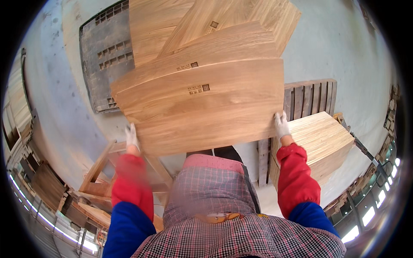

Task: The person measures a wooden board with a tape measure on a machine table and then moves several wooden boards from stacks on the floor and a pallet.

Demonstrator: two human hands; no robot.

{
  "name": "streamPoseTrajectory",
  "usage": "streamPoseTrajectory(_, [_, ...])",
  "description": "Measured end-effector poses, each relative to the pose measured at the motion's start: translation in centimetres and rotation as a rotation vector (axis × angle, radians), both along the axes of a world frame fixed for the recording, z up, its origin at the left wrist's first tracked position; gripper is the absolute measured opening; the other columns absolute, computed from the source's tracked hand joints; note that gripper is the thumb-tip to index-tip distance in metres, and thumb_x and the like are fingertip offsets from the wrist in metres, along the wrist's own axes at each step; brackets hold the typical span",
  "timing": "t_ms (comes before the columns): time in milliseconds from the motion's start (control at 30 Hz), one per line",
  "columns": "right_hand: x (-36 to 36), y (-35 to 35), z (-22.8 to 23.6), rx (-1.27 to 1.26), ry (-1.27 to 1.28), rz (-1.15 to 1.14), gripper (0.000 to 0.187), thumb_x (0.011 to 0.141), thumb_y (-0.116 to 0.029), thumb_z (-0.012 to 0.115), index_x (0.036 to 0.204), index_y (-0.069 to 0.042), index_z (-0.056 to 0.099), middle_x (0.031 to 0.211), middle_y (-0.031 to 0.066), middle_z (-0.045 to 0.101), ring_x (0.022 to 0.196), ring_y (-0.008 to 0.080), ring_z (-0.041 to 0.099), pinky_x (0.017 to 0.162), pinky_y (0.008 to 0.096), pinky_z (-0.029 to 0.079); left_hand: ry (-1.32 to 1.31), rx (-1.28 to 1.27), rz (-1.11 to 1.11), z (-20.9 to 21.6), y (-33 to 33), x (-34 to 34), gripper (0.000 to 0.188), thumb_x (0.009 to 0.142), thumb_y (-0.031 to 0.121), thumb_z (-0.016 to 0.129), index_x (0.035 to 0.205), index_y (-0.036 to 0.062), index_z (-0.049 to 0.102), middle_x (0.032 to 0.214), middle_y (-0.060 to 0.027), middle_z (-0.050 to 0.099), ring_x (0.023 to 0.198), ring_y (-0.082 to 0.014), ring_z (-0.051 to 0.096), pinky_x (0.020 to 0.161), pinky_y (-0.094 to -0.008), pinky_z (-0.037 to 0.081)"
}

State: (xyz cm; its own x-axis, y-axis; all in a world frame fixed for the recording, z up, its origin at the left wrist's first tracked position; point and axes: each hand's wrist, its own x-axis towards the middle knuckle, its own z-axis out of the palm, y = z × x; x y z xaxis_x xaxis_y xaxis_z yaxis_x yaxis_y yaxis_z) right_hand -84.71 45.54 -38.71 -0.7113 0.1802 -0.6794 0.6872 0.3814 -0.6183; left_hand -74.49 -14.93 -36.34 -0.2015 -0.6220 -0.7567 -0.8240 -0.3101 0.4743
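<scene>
A wide wooden board [202,112] with a small dark stamp lies level in front of my body. My left hand [131,136], in a white glove, grips its left edge near the close corner. At the right edge my gloved right hand [282,125] holds the same board, fingers along the side. Just beyond it, partly covered, is another stamped board [228,41]. Further boards [159,21] lie fanned at different angles under that one. Whether the held board rests on them at its far edge I cannot tell.
A black plastic pallet [105,60] lies on the floor at far left. To the right, a stack of boards [318,142] stands by a slatted wooden pallet [312,99]. A wooden frame [101,165] is close at my left. A pallet-jack-like handle [365,150] sits at right.
</scene>
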Motion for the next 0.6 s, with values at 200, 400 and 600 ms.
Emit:
streamPoseTrajectory(200, [7.1,-3.7,1.7,0.552,-0.098,0.101,0.049,0.091,-0.041,0.040,0.112,0.004,0.042,0.098,0.0296,0.056,0.093,0.0443,0.054,0.077,0.0443,0.043,-0.204,0.250,0.647,3.6,10.2,6.7,0.068,0.082,0.047,0.057,0.132,0.0101,0.030,0.131,-0.0099,0.038,0.121,-0.0291,0.037,0.100,-0.0440,0.033])
streamPoseTrajectory(400, [12.3,-3.7,-1.4,0.286,-0.040,-0.111,0.053,0.090,-0.042,0.044,0.115,0.005,0.041,0.097,0.0314,0.055,0.092,0.0446,0.053,0.079,0.0454,0.042,0.022,0.469,0.690,1.4,17.4,4.7,0.060,0.082,0.046,0.058,0.125,0.0098,0.037,0.125,-0.0085,0.043,0.120,-0.0283,0.038,0.101,-0.0439,0.032])
streamPoseTrajectory(600, [4.0,-2.4,-0.2,0.419,0.126,-0.010,0.063,0.086,-0.042,0.049,0.129,0.003,0.034,0.111,0.0310,0.050,0.104,0.0431,0.048,0.088,0.0439,0.038,-0.094,-0.168,0.459,-1.2,10.2,6.7,0.052,0.083,0.039,0.059,0.120,0.0062,0.044,0.123,-0.0109,0.046,0.099,-0.0256,0.053,0.089,-0.0402,0.043])
